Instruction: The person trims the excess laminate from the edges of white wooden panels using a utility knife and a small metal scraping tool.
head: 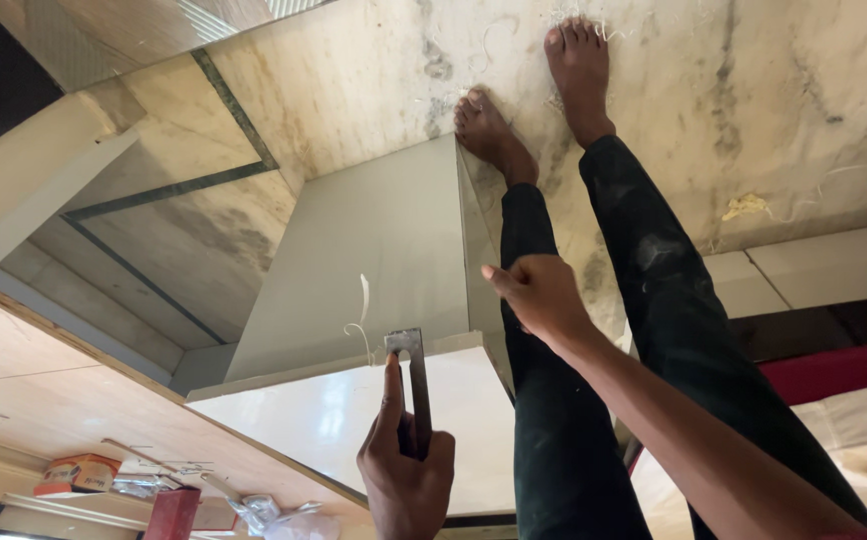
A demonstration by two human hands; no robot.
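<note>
My left hand (406, 470) is shut on a flat metal blade tool (414, 385), thumb laid along it. The tool's tip sits at the edge where a glossy white panel (324, 420) meets a grey laminated panel (374, 250). A thin pale shaving (363, 310) curls up from that edge. My right hand (539, 295) hovers at the grey panel's right edge, in front of my dark trouser leg (544, 430). I see its back, and its fingers curl out of sight. My bare feet (579, 60) stand on the marble floor.
Marble floor (754, 110) strewn with pale shavings. A plywood sheet (64, 390) lies at left, with an orange box (76, 472), a red object (172, 512) and crumpled plastic (274, 515) near its lower end. Red and cream bedding (854, 400) sits at right.
</note>
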